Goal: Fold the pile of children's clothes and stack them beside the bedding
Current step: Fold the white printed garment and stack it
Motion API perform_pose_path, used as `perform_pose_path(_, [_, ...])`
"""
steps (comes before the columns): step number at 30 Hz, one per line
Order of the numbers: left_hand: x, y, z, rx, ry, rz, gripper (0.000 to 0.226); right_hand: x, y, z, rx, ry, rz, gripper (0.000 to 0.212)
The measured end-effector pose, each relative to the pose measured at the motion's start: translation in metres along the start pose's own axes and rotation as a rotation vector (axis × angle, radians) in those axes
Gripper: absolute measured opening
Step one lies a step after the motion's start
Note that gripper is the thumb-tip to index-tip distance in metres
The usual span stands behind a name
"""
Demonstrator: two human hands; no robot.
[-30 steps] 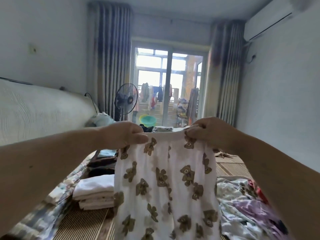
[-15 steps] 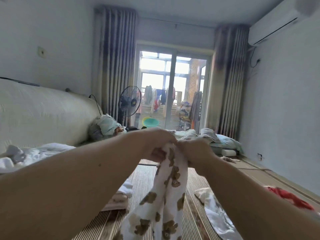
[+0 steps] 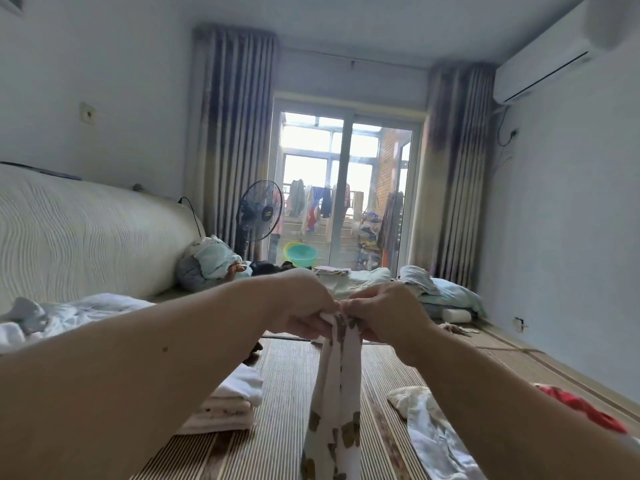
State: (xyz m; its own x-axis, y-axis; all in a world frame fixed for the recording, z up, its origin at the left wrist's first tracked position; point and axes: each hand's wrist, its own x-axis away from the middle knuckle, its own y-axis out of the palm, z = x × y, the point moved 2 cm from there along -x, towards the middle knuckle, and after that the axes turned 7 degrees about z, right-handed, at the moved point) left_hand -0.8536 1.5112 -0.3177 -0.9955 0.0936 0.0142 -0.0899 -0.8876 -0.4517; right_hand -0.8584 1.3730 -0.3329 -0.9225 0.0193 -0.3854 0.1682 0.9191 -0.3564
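A white garment with brown bear prints [image 3: 334, 410] hangs folded in half lengthwise in front of me. My left hand [image 3: 304, 306] and my right hand [image 3: 381, 313] meet at its top edge and both pinch the waistband together. Below on the striped mat [image 3: 284, 427] lies a stack of folded white clothes [image 3: 228, 407], to the left of the hanging garment. Loose unfolded clothes [image 3: 426, 431] lie on the mat to the right, with a red piece [image 3: 581, 410] further right.
Rumpled pale bedding [image 3: 62, 317] lies at the left below the cream headboard [image 3: 79, 233]. Pillows and blankets [image 3: 440, 292] sit at the bed's far end. A standing fan [image 3: 259, 213] and glass balcony door [image 3: 346, 192] are beyond.
My hands came together from holding the garment spread wide, folding it in half lengthwise. The view has tilted up, and the garment now hangs narrower.
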Motion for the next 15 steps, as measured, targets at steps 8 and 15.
perform_pose_path(8, [0.000,-0.005,0.003,-0.289,0.067,0.189,0.023,0.002,-0.001,0.006,-0.072,-0.018,0.122,0.025])
perform_pose_path(15, [0.002,0.009,0.002,-0.111,0.012,0.074,0.030,0.009,0.007,0.007,0.007,-0.145,-0.115,0.011])
